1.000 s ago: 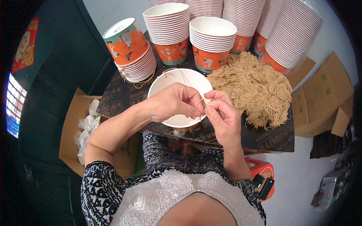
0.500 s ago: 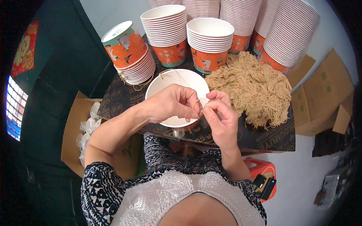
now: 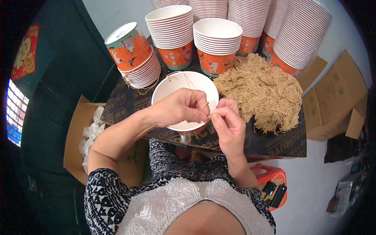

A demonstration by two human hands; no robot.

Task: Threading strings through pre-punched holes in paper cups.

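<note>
Over the near side of an upright white paper bucket [image 3: 161,91], my left hand [image 3: 183,106] and my right hand [image 3: 230,122] meet fingertip to fingertip. Both are pinched on a piece of tan string [image 3: 206,105], which shows as a small loop by the left fingers; its ends are hidden in the grip. More string [image 3: 178,74] lies over the bucket's far rim. Right of the bucket is a big heap of tan strings [image 3: 266,94]. A tilted stack of upside-down orange buckets [image 3: 132,53] stands to the left, with string around its lower rims.
Nested bucket stacks [image 3: 217,43] line the back of the dark printed table [image 3: 274,145]. An open carton [image 3: 78,145] with clear plastic bags stands low at left. Another carton [image 3: 333,102] is at right. A red stool [image 3: 280,176] holding black devices is below the table's right side.
My right fingers have shifted slightly and come closer around the string beside my left fingertips. The bucket appears a touch further right; little else differs.
</note>
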